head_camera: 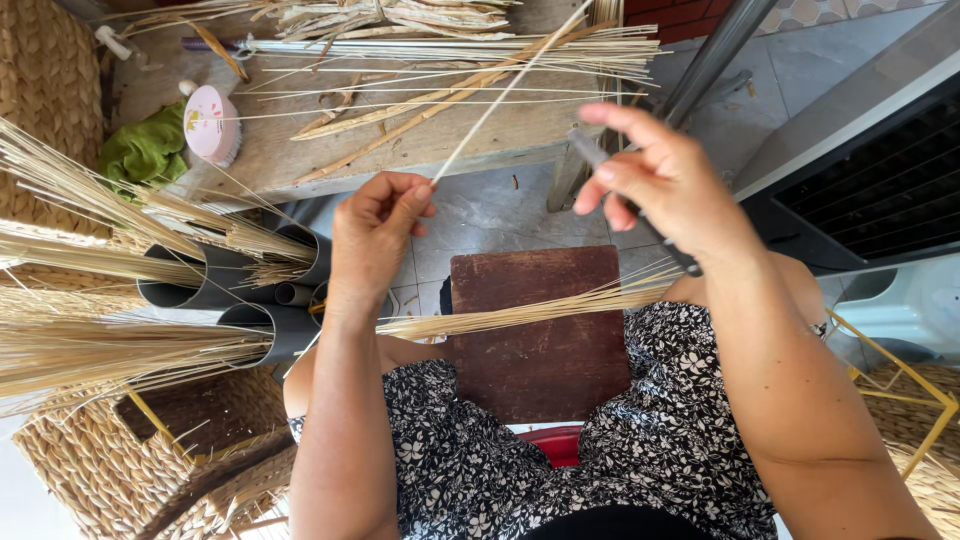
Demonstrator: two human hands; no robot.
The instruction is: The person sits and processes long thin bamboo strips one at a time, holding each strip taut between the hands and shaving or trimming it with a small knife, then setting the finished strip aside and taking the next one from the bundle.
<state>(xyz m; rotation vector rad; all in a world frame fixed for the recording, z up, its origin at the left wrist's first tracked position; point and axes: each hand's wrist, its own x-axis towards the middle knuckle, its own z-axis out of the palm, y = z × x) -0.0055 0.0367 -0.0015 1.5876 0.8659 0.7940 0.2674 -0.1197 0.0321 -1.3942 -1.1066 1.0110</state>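
- Fingers of the left hand (375,232) pinch the near end of a thin pale straw strand (505,95), thumb and forefinger closed tight on it; the strand runs up and away to the far right, over the wooden table (300,155).
- Right hand (665,185) is closed around a dark-handled knife (640,215), held aslant, with the forefinger stretched out along its far end near the strand; the handle's near end sticks out by the wrist.
- Both hands hover above the lap, the left one left of centre and the right one higher and to the right, a little apart from each other.
- Across the lap lies a dark brown wooden board (540,330), and a bundle of pale straws (520,313) rests crosswise on it, reaching from the left thigh toward the right forearm.
- Grey tubes (260,295) lie at near left, stuffed with straw sheaves that fan out to the left edge.
- On the far table lie more loose straws and split strips, plus a pink round brush (212,125) and a green cloth (145,150) at its left end.
- Woven baskets (150,460) sit at near left and far left; a yellow wire frame (900,390) stands at near right.
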